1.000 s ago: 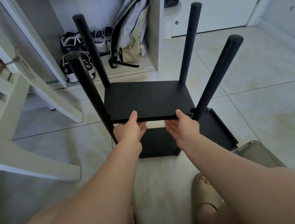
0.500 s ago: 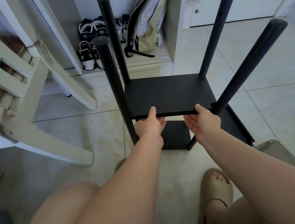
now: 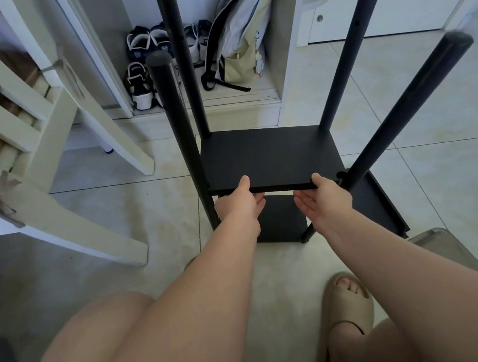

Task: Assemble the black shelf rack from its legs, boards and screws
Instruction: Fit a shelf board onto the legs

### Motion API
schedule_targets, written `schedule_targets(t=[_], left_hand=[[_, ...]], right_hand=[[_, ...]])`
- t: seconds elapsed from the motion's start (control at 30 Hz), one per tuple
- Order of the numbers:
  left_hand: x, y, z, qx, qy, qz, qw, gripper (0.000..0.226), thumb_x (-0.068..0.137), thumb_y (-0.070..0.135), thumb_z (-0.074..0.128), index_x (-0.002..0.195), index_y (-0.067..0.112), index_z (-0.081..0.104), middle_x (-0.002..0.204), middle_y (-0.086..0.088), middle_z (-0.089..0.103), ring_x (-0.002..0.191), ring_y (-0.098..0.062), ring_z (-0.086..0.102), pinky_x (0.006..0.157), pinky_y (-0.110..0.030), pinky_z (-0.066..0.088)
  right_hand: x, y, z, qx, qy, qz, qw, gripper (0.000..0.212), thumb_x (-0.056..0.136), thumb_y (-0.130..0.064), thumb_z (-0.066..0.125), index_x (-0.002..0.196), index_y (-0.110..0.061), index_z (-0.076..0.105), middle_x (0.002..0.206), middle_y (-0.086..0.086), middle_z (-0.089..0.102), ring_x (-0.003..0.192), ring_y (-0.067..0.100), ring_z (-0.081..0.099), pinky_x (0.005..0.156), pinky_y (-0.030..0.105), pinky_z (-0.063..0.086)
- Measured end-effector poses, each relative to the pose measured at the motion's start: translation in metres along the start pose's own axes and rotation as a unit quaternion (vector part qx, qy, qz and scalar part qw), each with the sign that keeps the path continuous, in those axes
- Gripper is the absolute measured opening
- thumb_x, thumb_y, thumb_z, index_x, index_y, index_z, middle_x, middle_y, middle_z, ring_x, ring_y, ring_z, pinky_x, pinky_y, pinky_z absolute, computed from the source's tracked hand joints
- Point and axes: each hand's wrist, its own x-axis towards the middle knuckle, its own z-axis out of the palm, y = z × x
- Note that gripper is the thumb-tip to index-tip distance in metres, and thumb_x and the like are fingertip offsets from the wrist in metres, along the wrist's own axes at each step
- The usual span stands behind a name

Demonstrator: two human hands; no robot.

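Note:
The black shelf rack stands on the tiled floor with several round black legs (image 3: 184,145) rising upward. A black board (image 3: 271,158) sits level between the legs, above a lower board (image 3: 280,221) near the floor. My left hand (image 3: 239,205) grips the near edge of the upper board on the left, thumb on top and fingers underneath. My right hand (image 3: 324,196) holds the same edge on the right, thumb on top, fingers below. A further black board (image 3: 382,206) lies on the floor at the right, behind the near right leg (image 3: 406,114).
A cream wooden chair (image 3: 45,165) lies tipped at the left. Behind the rack, shoes (image 3: 141,84) and a backpack (image 3: 242,36) sit in a cabinet niche. My sandalled foot (image 3: 347,303) and a grey lid (image 3: 443,247) are at the lower right.
The view has swung left and closer, shifting the rack rightward in the frame. Both hands keep their hold on the upper board's near edge.

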Motion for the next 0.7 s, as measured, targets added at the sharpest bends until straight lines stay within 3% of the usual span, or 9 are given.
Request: schedule_targets(t=[0.1,0.2,0.27,0.33,0.4,0.43,0.5,0.6,0.7], left_hand=[[-0.004,0.002,-0.001,0.013,-0.003,0.001,1.0,0.023,0.092,0.02,0.072,0.088,0.02,0.049,0.107,-0.012,0.072,0.088,-0.024,0.074,0.085,-0.04,0.061],[-0.006,0.003,-0.009,0.057,-0.034,-0.018,0.998,0.024,0.09,0.027,0.074,0.095,0.018,0.052,0.111,-0.012,0.072,0.095,-0.025,0.073,0.09,-0.043,0.059],[-0.005,0.007,-0.02,0.127,-0.064,-0.07,0.987,0.044,0.084,0.042,0.078,0.107,0.015,0.053,0.121,-0.01,0.068,0.105,-0.027,0.068,0.094,-0.046,0.056],[-0.003,0.015,-0.033,0.215,-0.021,-0.086,0.973,0.081,0.073,0.058,0.081,0.134,0.017,0.046,0.135,-0.008,0.057,0.12,-0.031,0.058,0.1,-0.048,0.05],[0.007,0.024,-0.046,0.326,0.063,0.035,0.942,0.102,0.069,0.064,0.08,0.147,0.019,0.032,0.145,-0.007,0.047,0.132,-0.034,0.047,0.105,-0.048,0.044],[0.013,0.031,-0.05,0.365,0.062,0.114,0.922,0.103,0.071,0.063,0.079,0.149,0.02,0.029,0.147,-0.005,0.045,0.135,-0.033,0.044,0.108,-0.048,0.042],[0.022,0.049,-0.055,0.376,-0.018,0.211,0.902,0.093,0.077,0.056,0.078,0.149,0.023,0.029,0.142,0.001,0.05,0.135,-0.028,0.046,0.111,-0.046,0.041],[0.032,0.072,-0.056,0.4,-0.107,0.235,0.879,0.073,0.086,0.048,0.073,0.145,0.027,0.035,0.134,0.008,0.055,0.13,-0.022,0.051,0.106,-0.037,0.042],[0.041,0.079,-0.048,0.431,-0.119,0.251,0.859,0.066,0.092,0.037,0.07,0.148,0.029,0.037,0.138,0.003,0.056,0.13,-0.022,0.052,0.109,-0.038,0.042]], right_hand=[[-0.001,0.001,-0.001,0.0,-0.003,0.003,1.0,0.032,0.099,-0.017,0.065,0.126,-0.002,0.057,0.097,0.018,0.074,0.086,0.027,0.075,0.067,0.033,0.061],[0.0,0.001,-0.002,-0.002,-0.004,0.002,1.0,0.032,0.099,-0.017,0.065,0.126,-0.002,0.058,0.097,0.018,0.074,0.085,0.027,0.075,0.066,0.032,0.061],[0.001,0.0,-0.003,-0.005,-0.006,0.002,1.0,0.032,0.099,-0.017,0.065,0.126,-0.002,0.058,0.097,0.018,0.074,0.085,0.028,0.075,0.067,0.033,0.061],[0.001,0.0,-0.004,-0.006,-0.009,0.002,1.0,0.033,0.099,-0.017,0.065,0.127,-0.002,0.057,0.097,0.018,0.074,0.086,0.028,0.075,0.068,0.033,0.061],[0.002,0.0,-0.004,-0.007,-0.014,0.004,1.0,0.033,0.099,-0.017,0.065,0.127,-0.002,0.057,0.097,0.018,0.075,0.085,0.027,0.075,0.068,0.033,0.061],[0.003,0.0,-0.004,-0.007,-0.016,0.005,1.0,0.033,0.099,-0.017,0.065,0.127,-0.001,0.057,0.097,0.018,0.075,0.085,0.027,0.076,0.067,0.033,0.061],[0.005,0.0,-0.004,-0.008,-0.017,0.004,1.0,0.033,0.099,-0.017,0.065,0.126,0.0,0.057,0.095,0.018,0.075,0.083,0.027,0.076,0.067,0.033,0.062],[0.007,0.0,-0.004,-0.011,-0.021,0.006,1.0,0.032,0.099,-0.016,0.065,0.125,0.0,0.058,0.094,0.019,0.074,0.083,0.028,0.075,0.068,0.035,0.061],[0.01,-0.001,-0.004,-0.016,-0.031,0.013,0.999,0.031,0.1,-0.016,0.063,0.125,0.001,0.057,0.101,0.02,0.073,0.087,0.029,0.074,0.067,0.036,0.06]])
